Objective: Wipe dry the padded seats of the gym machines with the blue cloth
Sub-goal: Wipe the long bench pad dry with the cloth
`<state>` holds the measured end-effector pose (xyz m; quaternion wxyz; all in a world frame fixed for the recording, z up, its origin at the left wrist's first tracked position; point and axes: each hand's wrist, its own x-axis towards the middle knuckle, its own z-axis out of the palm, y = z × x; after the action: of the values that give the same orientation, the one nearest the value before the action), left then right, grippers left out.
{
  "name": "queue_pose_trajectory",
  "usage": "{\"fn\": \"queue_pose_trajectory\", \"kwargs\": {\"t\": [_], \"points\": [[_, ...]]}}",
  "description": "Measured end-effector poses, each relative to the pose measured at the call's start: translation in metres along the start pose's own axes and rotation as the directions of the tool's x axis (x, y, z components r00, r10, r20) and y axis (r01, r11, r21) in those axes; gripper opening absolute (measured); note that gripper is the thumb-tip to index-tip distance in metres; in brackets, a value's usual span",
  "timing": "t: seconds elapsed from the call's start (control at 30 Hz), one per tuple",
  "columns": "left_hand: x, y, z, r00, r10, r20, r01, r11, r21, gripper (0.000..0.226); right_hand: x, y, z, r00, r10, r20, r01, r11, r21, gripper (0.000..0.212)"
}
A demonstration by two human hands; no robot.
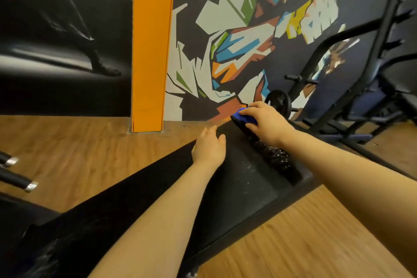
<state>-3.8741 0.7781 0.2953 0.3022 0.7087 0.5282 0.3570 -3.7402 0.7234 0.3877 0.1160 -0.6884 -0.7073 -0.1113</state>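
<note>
A long black padded seat (239, 187) runs diagonally across a wooden floor (90, 153) toward a wall with a colourful angular mural (237, 36) and an orange pillar (151, 47). The right hand (266, 123) presses a blue cloth (242, 116) on the raised far pad, where water droplets (274, 156) glisten just behind the wrist. The left hand (209, 148) rests on the seat's left edge, fingers relaxed. A black machine frame (352, 79) stands at right.

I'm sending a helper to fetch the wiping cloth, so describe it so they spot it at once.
Start at the bright orange pillar and look right along the painted wall to the long black padded bench. At its far end, the right hand presses on a small folded blue cloth, the only vivid blue thing on the dark padding.
</note>
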Motion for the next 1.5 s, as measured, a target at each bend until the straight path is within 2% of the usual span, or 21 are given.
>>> {"fn": "queue_pose_trajectory", "kwargs": {"t": [0.13,0.27,0.43,0.7,1.07,1.3,1.5], "points": [[0.013,0.012,0.029,0.997,-0.044,0.065,0.039,0.996,0.078,0.049,0.011,0.034,-0.007,0.999,0.021,0.048,-0.018,0.998,-0.055,0.045],[0.009,0.007,0.045,0.999,-0.024,-0.036,0.031,0.98,0.194,0.049,0.03,0.055,0.004,0.999,0.003,0.045,-0.001,0.998,-0.059,0.045],[0.01,0.005,0.047,0.998,-0.014,-0.069,0.027,0.979,0.201,0.049,0.06,0.057,0.022,0.997,-0.01,0.076,0.013,0.999,-0.043,0.046],[0.01,0.004,0.047,0.998,-0.02,-0.067,0.034,0.976,0.215,0.049,0.08,0.057,0.029,0.978,-0.02,0.208,0.067,0.972,-0.224,0.051],[0.006,0.003,0.045,0.999,0.009,-0.048,0.001,0.979,0.205,0.05,0.029,0.098,-0.01,0.949,-0.061,0.309,0.113,0.982,-0.153,0.047],[0.006,0.003,0.044,0.999,0.0,-0.036,0.007,0.977,0.213,0.05,0.06,0.091,0.007,0.977,-0.054,0.204,0.074,0.993,-0.095,0.044],[0.005,0.005,0.043,0.999,0.001,-0.035,0.007,0.976,0.22,0.049,0.099,0.089,0.021,0.99,0.06,0.13,-0.06,0.998,-0.004,0.04]]}}
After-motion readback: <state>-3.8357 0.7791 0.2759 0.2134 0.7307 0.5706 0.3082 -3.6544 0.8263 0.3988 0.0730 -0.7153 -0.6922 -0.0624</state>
